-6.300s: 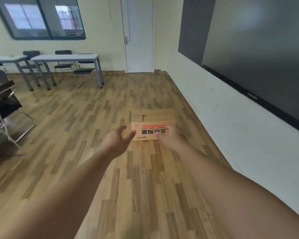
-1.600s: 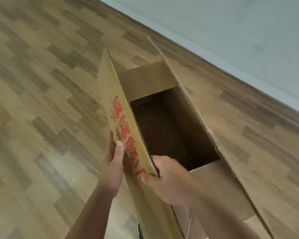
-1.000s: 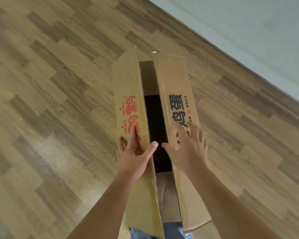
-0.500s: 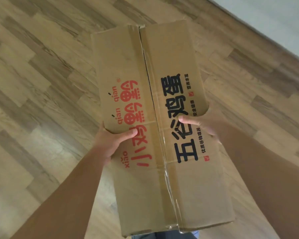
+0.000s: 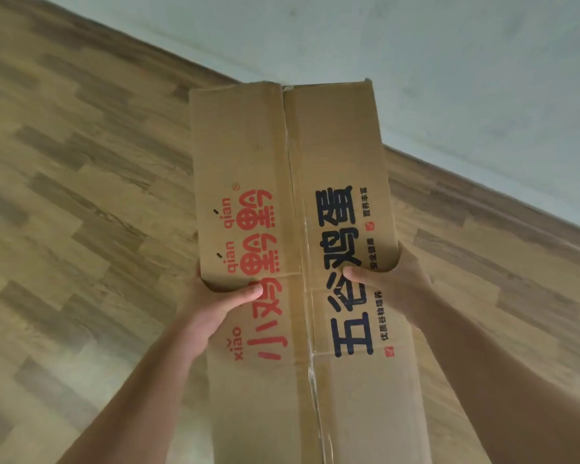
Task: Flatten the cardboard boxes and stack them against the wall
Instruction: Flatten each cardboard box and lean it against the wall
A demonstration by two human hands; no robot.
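Box (image 5: 292,229) lies pressed flat, left hand (image 5: 211,306) and right hand (image 5: 389,286) each clamped on a side edge — carry it level, then stand it against the wall (image 5: 416,61) — squarely

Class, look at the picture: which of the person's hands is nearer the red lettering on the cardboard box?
Left. The left hand grips the cardboard box with its thumb beside the red lettering; the right hand holds the black-lettered side.

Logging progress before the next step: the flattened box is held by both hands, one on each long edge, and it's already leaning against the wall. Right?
Not quite. The head view shows the flattened box held by the left hand and right hand, one on each long edge, but it is in the air, not yet leaning against the wall.
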